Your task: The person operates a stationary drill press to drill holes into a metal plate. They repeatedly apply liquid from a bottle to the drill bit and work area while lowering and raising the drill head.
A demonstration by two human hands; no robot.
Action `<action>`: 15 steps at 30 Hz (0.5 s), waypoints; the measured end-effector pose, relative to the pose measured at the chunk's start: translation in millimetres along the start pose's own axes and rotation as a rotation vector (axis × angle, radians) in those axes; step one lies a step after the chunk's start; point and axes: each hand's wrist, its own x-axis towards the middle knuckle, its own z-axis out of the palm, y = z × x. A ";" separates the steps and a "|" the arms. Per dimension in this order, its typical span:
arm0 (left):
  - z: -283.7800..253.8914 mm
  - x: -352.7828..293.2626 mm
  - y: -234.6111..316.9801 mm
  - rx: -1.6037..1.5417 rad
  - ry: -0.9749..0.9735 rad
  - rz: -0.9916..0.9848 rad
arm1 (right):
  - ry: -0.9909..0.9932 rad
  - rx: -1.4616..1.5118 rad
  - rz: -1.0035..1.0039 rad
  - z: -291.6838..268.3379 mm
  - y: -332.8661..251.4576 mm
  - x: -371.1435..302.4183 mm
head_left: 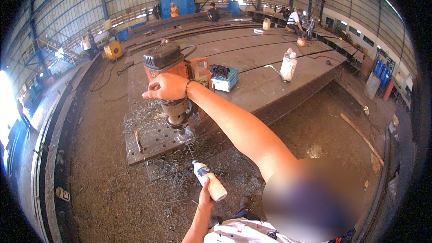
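The left hand is wrapped round one bottle, which tilts with its nozzle toward the drill; a thin pale line runs toward the bit. The right hand is curled against the drill, covering part of it; I cannot tell what its fingers grip. A blurred patch hides the right shoulder. Shavings litter the ground and the holed corner of the steel deck, leaving the holes hard to count. One rod lies there. Beyond the drill sits one box, partly covered by something dark. Two jugs stand farther off. At least five people show small behind.
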 end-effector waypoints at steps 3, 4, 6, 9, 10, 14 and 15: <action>-6.5 5.9 -1.2 -0.026 0.027 0.008 | -0.012 0.004 -0.010 0.8 -1.8 2.2; -6.1 5.4 -0.9 -0.034 0.024 -0.001 | -0.015 0.005 -0.006 0.2 -3.1 1.6; -5.0 4.9 -0.5 -0.051 0.017 -0.018 | -0.022 0.007 0.004 -1.7 -5.8 -0.3; -3.5 3.0 1.4 -0.063 0.029 -0.030 | -0.021 -0.002 0.017 -0.4 -6.5 0.4; -3.3 2.8 1.6 -0.051 0.031 -0.028 | -0.026 0.003 0.025 -1.0 -8.1 -0.3; 0.1 0.7 2.2 0.007 0.056 -0.007 | -0.026 0.015 0.025 -1.3 -10.3 -1.0; 1.4 -0.3 2.5 0.024 0.067 0.002 | -0.022 0.016 0.018 -0.6 -9.2 -0.6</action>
